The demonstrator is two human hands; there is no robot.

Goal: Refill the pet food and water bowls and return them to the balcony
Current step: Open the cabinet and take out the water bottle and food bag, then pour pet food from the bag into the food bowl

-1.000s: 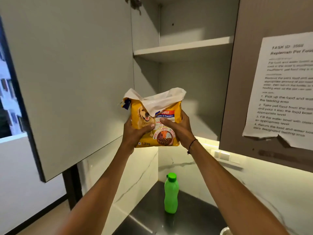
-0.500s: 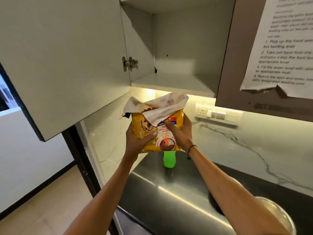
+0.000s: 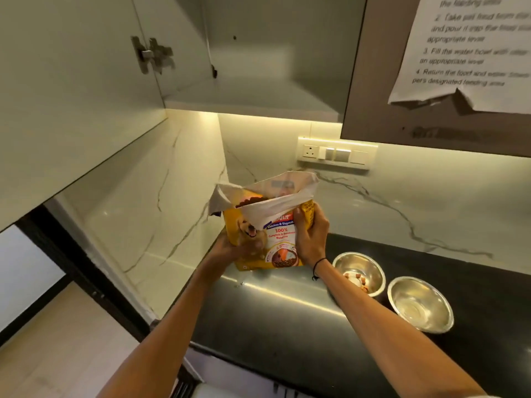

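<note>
A yellow bag [image 3: 267,237] printed with a golden dog, its lining white; silver bowls [image 3: 420,304] at four o'clock on the black counter [image 3: 287,334]; white, grey-veined wall [image 3: 431,196].

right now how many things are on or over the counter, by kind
steel bowls: 2, one with some kibble, one without kibble
pet food bag: 1, held in left hand and right hand
total: 3

Upper cabinet [image 3: 258,53] open, door [image 3: 71,96] swung left, hinge [image 3: 152,54] visible, bottom shelf bare. Printed instruction sheet [image 3: 471,53] taped on closed cabinet door [image 3: 382,81] at right, lower edge torn. Socket/switch strip [image 3: 336,153] on marble backsplash [image 3: 431,202], under-cabinet light on. Dark countertop [image 3: 287,326] below.
</note>
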